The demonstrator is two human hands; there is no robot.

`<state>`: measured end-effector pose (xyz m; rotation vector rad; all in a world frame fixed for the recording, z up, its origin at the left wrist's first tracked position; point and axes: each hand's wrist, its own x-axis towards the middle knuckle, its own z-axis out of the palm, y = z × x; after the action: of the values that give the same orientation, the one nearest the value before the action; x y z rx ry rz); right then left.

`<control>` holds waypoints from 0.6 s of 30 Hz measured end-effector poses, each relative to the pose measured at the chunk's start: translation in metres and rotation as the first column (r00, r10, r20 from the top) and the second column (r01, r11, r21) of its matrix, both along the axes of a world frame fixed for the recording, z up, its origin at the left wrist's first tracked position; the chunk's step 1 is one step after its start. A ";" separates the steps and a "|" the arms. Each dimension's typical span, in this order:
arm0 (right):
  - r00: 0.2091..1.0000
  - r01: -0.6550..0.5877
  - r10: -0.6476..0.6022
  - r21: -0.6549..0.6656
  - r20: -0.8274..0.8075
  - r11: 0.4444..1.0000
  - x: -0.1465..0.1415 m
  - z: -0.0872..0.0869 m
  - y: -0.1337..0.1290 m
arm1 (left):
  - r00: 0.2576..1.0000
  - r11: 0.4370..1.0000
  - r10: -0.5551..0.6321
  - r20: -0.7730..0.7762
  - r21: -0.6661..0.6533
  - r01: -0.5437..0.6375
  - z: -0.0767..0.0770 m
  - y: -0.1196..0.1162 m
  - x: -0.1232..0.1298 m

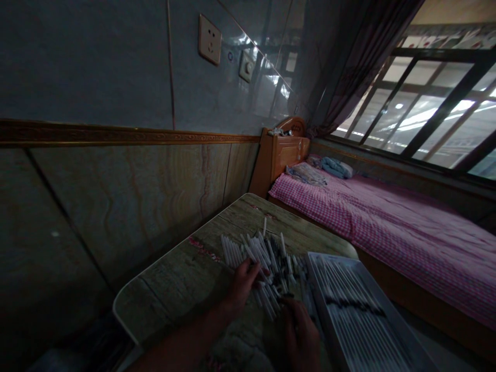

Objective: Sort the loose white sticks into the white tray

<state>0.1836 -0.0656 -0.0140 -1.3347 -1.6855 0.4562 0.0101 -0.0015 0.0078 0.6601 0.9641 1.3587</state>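
Note:
A loose pile of slim white pens (259,250), some with dark parts, is spread over the table. My left hand (244,281) reaches into the pile from the left, its fingers bent around a few white pens. At the pile's near right edge is my right hand (300,328), fingers closed by a small dark piece (285,296); dim light hides exactly what they grip. Right of the pile lies a shallow pale tray (315,289) holding rows of white pens (360,330), with a dark band across them.
The table (163,279) has a patterned top and rounded corners, and stands along a tiled wall (155,181). Beyond it is a bed (380,222) with a pink checked sheet and wooden headboard (289,150). A window (426,103) is at the right.

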 end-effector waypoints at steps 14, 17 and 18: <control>0.714 -0.284 -0.002 -0.292 -0.700 0.913 -0.001 -0.002 0.011 | 0.894 0.923 -0.335 0.298 -0.085 0.374 -0.002 -0.011 0.005; 0.759 -0.302 0.039 -0.298 -0.650 0.905 0.003 -0.011 0.021 | 0.860 0.882 -0.455 0.231 -0.018 0.471 -0.004 -0.018 0.010; 0.778 -0.297 0.046 -0.303 -0.626 0.906 0.004 -0.011 0.024 | 0.832 0.850 -0.517 0.203 0.002 0.527 -0.005 -0.021 0.013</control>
<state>0.1875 -0.0415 -0.0254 -1.1187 -1.1992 1.2494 0.0232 -0.0225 0.0025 0.6729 0.5948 0.8826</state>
